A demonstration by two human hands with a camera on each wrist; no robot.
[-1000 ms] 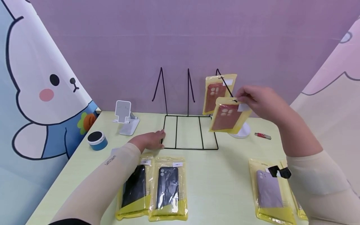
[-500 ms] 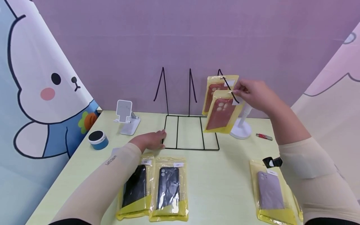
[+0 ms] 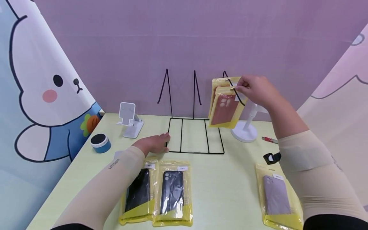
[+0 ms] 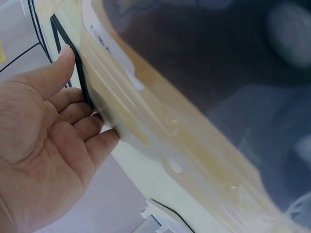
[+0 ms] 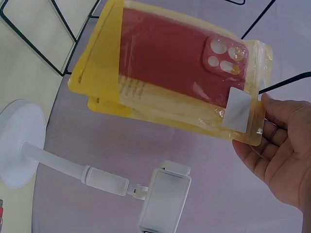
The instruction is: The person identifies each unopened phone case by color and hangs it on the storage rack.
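My right hand [image 3: 256, 91] pinches the upper corner of a yellow-edged clear bag holding a red phone case [image 3: 225, 110]. This bag hangs on the right prong of a black wire display rack [image 3: 194, 152], the prong passing through its top. Close behind it hangs another bagged red phone case [image 3: 214, 83], mostly covered. In the right wrist view, thumb and fingers hold the bag's top beside its white label [image 5: 237, 109]. My left hand [image 3: 155, 143] grips the left side of the rack's base, thumb and curled fingers at the wire in the left wrist view.
Two bagged dark phone cases [image 3: 172, 193] lie at front left, a bagged purple one [image 3: 276, 195] at front right. A white phone stand [image 3: 131, 123] and blue jar [image 3: 100, 143] stand left. A white round-based stand [image 3: 244, 131] and red USB stick [image 3: 269, 140] are right.
My right hand has moved up and back, sliding the bagged red phone case along the prong toward the one behind it. My left hand has stayed at the rack's base.
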